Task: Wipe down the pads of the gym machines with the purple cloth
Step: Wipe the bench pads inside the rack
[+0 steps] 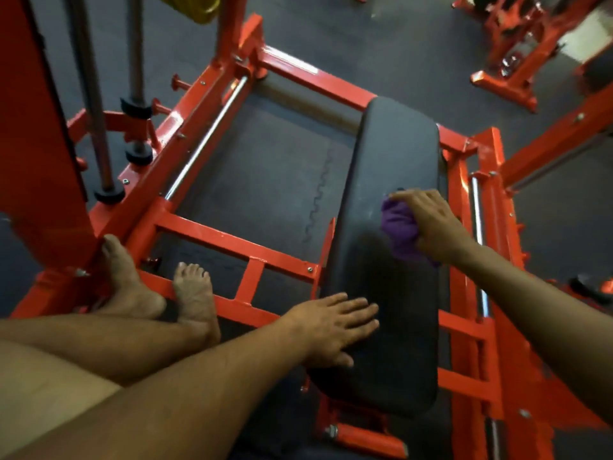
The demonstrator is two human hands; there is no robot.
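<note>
Pressing the purple cloth (pixel 399 229) onto the long black pad (pixel 381 260) toward its 2 o'clock side, my right hand (pixel 431 224) bunches the fabric under curled fingers, though blur hides, I think, how tightly. My left hand (pixel 331 328) lies flat with straight fingers on the pad's 8 o'clock edge. My bare feet (pixel 159 290) rest on the orange frame (pixel 212 234) at 9 o'clock.

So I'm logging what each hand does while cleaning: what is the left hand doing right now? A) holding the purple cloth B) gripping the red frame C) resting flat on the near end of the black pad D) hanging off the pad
C: the left hand lies with straight fingers on the black pad, while the right hand holds the purple cloth farther up it.
</note>
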